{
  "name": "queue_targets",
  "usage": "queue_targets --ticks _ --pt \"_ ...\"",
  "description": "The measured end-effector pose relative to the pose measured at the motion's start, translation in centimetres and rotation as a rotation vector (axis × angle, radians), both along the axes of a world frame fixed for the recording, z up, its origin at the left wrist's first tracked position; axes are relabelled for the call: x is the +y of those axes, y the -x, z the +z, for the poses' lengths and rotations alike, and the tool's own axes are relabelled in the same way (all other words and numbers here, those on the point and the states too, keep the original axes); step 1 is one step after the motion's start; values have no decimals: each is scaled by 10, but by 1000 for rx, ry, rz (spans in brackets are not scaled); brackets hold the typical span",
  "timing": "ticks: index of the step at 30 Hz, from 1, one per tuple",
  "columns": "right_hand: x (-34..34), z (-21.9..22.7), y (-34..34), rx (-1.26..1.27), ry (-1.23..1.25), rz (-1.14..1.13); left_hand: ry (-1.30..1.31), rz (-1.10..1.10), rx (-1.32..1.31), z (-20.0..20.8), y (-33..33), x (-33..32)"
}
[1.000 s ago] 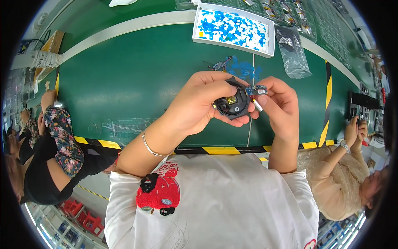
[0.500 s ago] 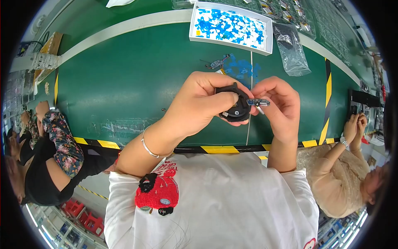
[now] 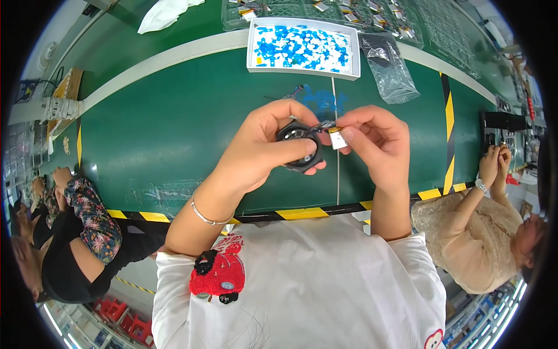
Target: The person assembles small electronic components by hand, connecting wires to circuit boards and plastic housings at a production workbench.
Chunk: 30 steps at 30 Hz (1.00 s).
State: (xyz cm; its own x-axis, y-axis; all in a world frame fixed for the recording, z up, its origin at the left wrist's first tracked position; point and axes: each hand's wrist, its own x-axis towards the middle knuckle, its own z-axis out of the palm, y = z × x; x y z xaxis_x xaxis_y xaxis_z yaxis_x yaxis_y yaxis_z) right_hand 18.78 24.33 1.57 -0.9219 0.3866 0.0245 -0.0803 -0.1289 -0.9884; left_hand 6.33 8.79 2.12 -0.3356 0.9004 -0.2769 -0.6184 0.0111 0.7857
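The left hand (image 3: 256, 142) is curled closed around a round black housing (image 3: 301, 163). To its right, the right hand (image 3: 379, 139) pinches a silver rectangular part (image 3: 337, 140) between thumb and fingers.

- I log a white short-sleeved T-shirt (image 3: 325, 279).
- Fuzzy red patch (image 3: 218, 279), black pieces (image 3: 204, 262); red lettering (image 3: 231, 241) above it.
- Thin silvery bangle (image 3: 203, 217), left wrist.
- Red-edged emblem (image 3: 433, 341), lower right.

bright light, faint sheen on tabletop (image 3: 151, 145), fisheye-bent edges
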Motion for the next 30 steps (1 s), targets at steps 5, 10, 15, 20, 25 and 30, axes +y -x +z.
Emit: queue_targets --ticks 5,10,15,20,25,30 --pt "-9 3 4 44 101 -18 59 -4 222 -8 -5 0" --pt "1 0 7 -79 111 -92 21 -74 112 -3 -3 1" --pt "-2 -4 10 -116 218 -13 -54 -79 27 -6 -4 -1" --pt "5 -8 7 -130 365 247 -58 -54 271 -9 -2 1" --pt "4 -10 10 -82 186 80 34 -10 452 -15 5 6" --pt "-8 -4 16 -17 183 51 110 14 625 -4 2 -6"
